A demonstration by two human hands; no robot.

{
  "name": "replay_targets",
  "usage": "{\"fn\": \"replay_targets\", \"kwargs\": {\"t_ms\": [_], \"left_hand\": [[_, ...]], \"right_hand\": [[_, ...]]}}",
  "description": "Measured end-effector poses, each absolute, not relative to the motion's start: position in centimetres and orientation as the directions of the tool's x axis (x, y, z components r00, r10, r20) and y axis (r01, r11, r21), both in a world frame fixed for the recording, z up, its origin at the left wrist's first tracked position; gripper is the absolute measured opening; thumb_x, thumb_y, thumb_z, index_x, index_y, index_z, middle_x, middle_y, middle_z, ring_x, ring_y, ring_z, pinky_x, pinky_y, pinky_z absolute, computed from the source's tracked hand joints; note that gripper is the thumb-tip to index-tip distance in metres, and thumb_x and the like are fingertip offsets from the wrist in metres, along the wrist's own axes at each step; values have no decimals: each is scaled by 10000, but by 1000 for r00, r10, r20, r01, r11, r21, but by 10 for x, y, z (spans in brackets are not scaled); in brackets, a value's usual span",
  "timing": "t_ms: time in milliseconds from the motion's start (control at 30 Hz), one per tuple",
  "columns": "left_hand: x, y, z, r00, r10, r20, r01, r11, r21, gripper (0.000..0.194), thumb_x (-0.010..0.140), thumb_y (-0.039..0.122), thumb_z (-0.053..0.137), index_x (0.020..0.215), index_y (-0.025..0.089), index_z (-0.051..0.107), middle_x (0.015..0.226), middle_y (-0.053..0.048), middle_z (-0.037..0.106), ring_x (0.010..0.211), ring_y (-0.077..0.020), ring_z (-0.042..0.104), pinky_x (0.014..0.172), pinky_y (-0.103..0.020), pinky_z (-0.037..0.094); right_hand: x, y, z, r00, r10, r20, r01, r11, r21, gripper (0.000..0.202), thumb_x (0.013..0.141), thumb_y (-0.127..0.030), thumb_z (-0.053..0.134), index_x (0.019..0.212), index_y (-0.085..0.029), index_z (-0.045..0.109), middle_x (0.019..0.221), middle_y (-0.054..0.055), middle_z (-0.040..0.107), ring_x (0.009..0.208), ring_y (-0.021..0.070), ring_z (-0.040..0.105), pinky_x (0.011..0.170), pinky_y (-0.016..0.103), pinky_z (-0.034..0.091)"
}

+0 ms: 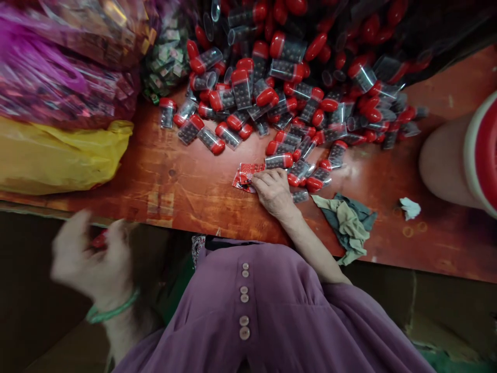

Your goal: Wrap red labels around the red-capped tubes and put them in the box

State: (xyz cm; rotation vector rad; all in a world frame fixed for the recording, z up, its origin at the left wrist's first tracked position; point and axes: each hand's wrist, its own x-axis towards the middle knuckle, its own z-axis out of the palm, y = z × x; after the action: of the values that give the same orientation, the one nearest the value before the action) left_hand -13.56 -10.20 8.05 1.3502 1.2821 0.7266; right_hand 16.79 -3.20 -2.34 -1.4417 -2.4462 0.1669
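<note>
My right hand (pixel 274 191) rests on the wooden table with its fingertips on red printed packets (pixel 248 173), which lie flat beside a heap of clear tubes with red caps (pixel 240 88). Beyond the table's front edge at the left, my left hand (pixel 93 254) is blurred by motion, a green bangle on its wrist. A small red item (pixel 100 239) shows between its thumb and fingers.
Plastic bags of small packets (pixel 97 93) and a yellow bag (pixel 62 155) fill the left side. A crumpled cloth (pixel 349 223), a white scrap (pixel 410 208) and a pale tub (pixel 446 160) with a red lid stand or lie at right.
</note>
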Motion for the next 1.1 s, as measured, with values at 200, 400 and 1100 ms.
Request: {"fn": "replay_targets", "kwargs": {"t_ms": [200,400,1100], "left_hand": [[-33,-39,29,407,908,105,545,-333,769,439,910,216,495,1340,204,584,1339,-101,655,1348,-309,535,1120,-578,467],[-9,-17,-24,599,736,316,567,-668,482,408,924,38,414,1249,117,646,1376,-169,620,1334,-271,549,1129,-496,475],[3,-4,9,721,654,230,645,-754,124,138,895,110,553,830,130,673,800,-90,629,739,-239,521,693,-358,442]], "right_hand": [[156,-33,-13,-477,871,116,843,491,-222,271,1015,-165,436,992,-153,706,994,94,752,907,230,567,881,399,375],[171,-50,19,-448,894,32,801,417,-430,344,990,-116,420,1269,-114,622,1270,159,669,1136,251,582,979,419,468],[347,-141,44,262,959,-107,961,-250,117,448,983,-450,446,646,-183,573,631,68,571,594,184,483,574,297,305]]}}
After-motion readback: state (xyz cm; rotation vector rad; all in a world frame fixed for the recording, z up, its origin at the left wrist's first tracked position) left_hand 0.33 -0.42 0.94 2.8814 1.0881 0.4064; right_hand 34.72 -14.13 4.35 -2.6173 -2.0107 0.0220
